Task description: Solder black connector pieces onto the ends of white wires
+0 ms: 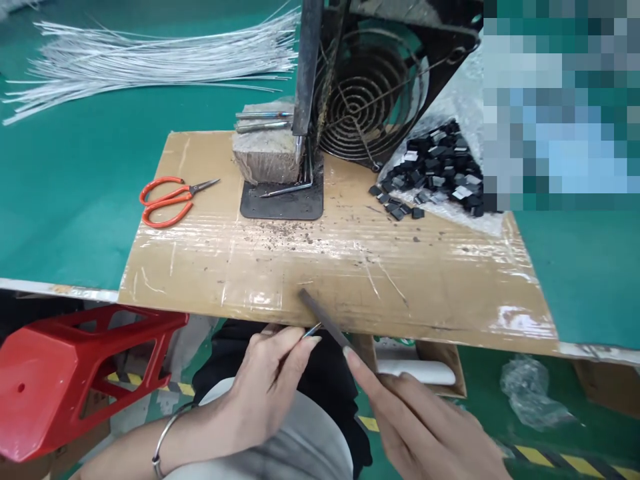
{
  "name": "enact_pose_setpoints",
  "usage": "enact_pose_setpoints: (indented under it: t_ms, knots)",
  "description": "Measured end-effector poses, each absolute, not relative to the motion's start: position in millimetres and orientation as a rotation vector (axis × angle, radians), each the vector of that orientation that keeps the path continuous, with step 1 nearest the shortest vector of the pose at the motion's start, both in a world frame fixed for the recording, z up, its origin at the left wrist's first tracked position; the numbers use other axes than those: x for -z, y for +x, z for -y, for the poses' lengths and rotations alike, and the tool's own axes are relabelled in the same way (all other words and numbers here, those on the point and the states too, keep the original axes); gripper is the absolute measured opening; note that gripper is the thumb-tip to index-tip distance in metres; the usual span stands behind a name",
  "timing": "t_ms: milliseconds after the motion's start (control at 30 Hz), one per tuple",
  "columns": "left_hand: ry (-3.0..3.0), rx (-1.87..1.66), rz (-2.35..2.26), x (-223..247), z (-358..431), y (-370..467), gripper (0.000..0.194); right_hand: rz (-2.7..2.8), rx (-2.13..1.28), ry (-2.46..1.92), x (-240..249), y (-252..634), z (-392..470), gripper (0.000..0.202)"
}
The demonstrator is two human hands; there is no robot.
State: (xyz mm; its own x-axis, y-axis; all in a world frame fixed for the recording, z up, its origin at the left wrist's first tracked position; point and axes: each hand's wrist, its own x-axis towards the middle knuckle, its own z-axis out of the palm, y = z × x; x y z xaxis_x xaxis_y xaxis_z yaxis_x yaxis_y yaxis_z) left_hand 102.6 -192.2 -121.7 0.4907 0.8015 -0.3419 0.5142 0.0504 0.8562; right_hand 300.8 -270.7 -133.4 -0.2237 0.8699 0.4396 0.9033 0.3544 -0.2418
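Note:
My left hand pinches a thin metal rod with a pointed end, between thumb and fingers, just off the front edge of the cardboard. A flat dark metal file is gripped in my right hand, index finger stretched along it. The file lies slanted against the rod's tip, its far end over the cardboard. How much of the rod lies inside my left hand is hidden. Ahead stands a metal stand with a worn block, similar rods on top and a bent rod at its base.
Orange-handled scissors lie left on the cardboard sheet. A caged fan stands behind, with small black parts on plastic to the right. White wires lie at the back left. A red stool stands below left.

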Motion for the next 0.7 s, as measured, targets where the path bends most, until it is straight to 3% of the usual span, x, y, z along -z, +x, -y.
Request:
enact_pose_setpoints:
  t_ms: [467,700]
  knots:
    - [1.922,-0.410,-1.129,125,192,104,0.031,2.057,0.124,-1.541,131,290,257,0.035]
    - [2.135,-0.503,-1.173,130,194,105,0.032,2.148,0.027,-1.547,135,298,273,0.058]
